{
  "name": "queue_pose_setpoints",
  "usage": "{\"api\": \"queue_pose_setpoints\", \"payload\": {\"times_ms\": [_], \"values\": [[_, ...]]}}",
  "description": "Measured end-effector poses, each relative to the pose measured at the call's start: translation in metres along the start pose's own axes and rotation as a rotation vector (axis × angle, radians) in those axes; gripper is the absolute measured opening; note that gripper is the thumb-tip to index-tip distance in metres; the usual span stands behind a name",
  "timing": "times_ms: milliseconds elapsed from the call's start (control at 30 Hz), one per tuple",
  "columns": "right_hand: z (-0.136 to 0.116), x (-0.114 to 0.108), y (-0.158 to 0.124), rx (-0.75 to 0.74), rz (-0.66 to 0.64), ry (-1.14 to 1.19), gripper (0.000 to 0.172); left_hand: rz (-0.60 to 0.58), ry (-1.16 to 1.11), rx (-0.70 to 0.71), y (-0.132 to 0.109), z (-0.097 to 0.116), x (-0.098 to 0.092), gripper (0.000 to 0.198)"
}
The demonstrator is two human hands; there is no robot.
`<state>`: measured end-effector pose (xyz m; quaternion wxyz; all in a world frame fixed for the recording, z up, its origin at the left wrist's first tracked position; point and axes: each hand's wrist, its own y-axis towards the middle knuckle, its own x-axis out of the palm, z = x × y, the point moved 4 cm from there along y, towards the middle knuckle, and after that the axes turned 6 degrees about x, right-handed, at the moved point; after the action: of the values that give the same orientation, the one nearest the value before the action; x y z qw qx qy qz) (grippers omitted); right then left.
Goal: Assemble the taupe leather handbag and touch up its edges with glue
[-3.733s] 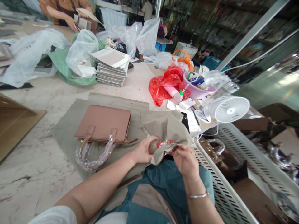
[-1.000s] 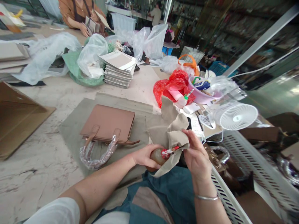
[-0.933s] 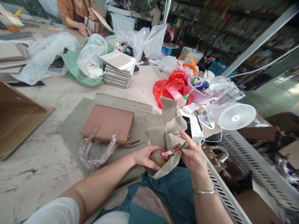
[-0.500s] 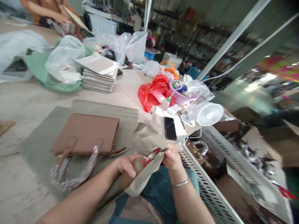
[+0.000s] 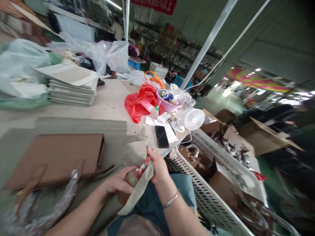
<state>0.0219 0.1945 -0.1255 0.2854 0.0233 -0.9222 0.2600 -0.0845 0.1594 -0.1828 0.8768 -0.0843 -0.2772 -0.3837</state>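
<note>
My left hand (image 5: 116, 182) is wrapped round a translucent brownish bottle (image 5: 132, 178) with a red-and-white top, its lower part hidden by the hand and cloth. The edge of a grey-beige cloth (image 5: 140, 193) is pinched in my right hand (image 5: 158, 167), close beside the bottle's top. This cloth drapes over the table edge towards my lap. Left of my hands, a brown handbag (image 5: 66, 154) lies flat on the cloth, its handles (image 5: 60, 201) wrapped in clear plastic and pointing towards me.
A black phone (image 5: 161, 136), a white fan (image 5: 194, 118), a red plastic bag (image 5: 137, 105) and a pink basin (image 5: 169, 105) crowd the table's right side. A stack of grey-white boards (image 5: 72, 90) stands behind the handbag. On my right, a white crate (image 5: 206, 191) holds several brown bags.
My view has swung to the right, so the table things sit further left. My right hand has turned more upright while gripping the cloth; the left keeps hold of the bottle.
</note>
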Motion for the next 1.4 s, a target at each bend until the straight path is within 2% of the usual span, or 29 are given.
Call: {"api": "queue_pose_setpoints", "payload": {"times_ms": [67, 133, 233, 300, 467, 567, 667, 800, 900, 967, 1033, 1100, 1200, 1233, 1300, 1400], "values": [[0.004, -0.002, -0.003, -0.018, 0.034, -0.057, 0.032, 0.080, 0.031, 0.016, 0.000, -0.001, -0.003, 0.053], [0.003, -0.007, -0.008, -0.155, 0.046, -0.094, 0.030, 0.132, 0.008, 0.056, 0.000, -0.001, -0.007, 0.057], [0.000, -0.012, -0.014, -0.346, -0.059, -0.180, 0.048, 0.167, -0.059, 0.128, 0.000, 0.000, -0.011, 0.060], [-0.001, -0.014, -0.015, -0.420, -0.137, -0.337, 0.053, 0.160, -0.073, 0.138, -0.001, 0.001, -0.012, 0.059], [-0.015, -0.008, -0.011, -0.643, -0.282, -0.791, 0.035, 0.118, -0.116, 0.113, -0.004, 0.002, -0.011, 0.056], [-0.019, 0.001, -0.009, -0.703, -0.325, -0.955, 0.018, 0.140, -0.158, 0.127, -0.004, 0.002, -0.012, 0.049], [-0.020, 0.008, -0.008, -0.725, -0.282, -0.962, 0.015, 0.194, -0.177, 0.139, -0.004, 0.002, -0.012, 0.045], [-0.025, 0.009, -0.010, -0.731, -0.080, -0.818, 0.023, 0.161, -0.287, 0.068, -0.005, -0.003, -0.009, 0.047], [-0.028, 0.011, -0.012, -0.797, 0.041, -0.935, 0.020, 0.185, -0.216, 0.119, -0.002, -0.007, -0.015, 0.053], [-0.028, 0.009, -0.010, -0.772, 0.121, -0.897, 0.024, 0.263, -0.105, 0.188, 0.003, -0.011, -0.023, 0.052], [-0.022, 0.003, -0.003, -0.623, 0.196, -0.706, 0.030, 0.362, -0.026, 0.240, 0.011, -0.020, -0.033, 0.040], [-0.013, -0.001, 0.004, -0.448, 0.218, -0.488, 0.033, 0.399, -0.055, 0.229, 0.022, -0.032, -0.040, 0.021], [-0.005, -0.001, 0.011, -0.305, 0.167, -0.308, 0.034, 0.349, -0.175, 0.140, 0.036, -0.048, -0.045, 0.035], [-0.004, -0.001, 0.012, -0.287, 0.149, -0.292, 0.033, 0.354, -0.172, 0.125, 0.038, -0.051, -0.047, 0.036], [-0.003, -0.002, 0.011, -0.278, 0.104, -0.308, 0.029, 0.432, -0.019, 0.156, 0.037, -0.048, -0.052, 0.032], [-0.005, -0.004, 0.007, -0.374, 0.041, -0.488, 0.033, 0.574, 0.256, 0.247, 0.027, -0.035, -0.055, 0.029]]}}
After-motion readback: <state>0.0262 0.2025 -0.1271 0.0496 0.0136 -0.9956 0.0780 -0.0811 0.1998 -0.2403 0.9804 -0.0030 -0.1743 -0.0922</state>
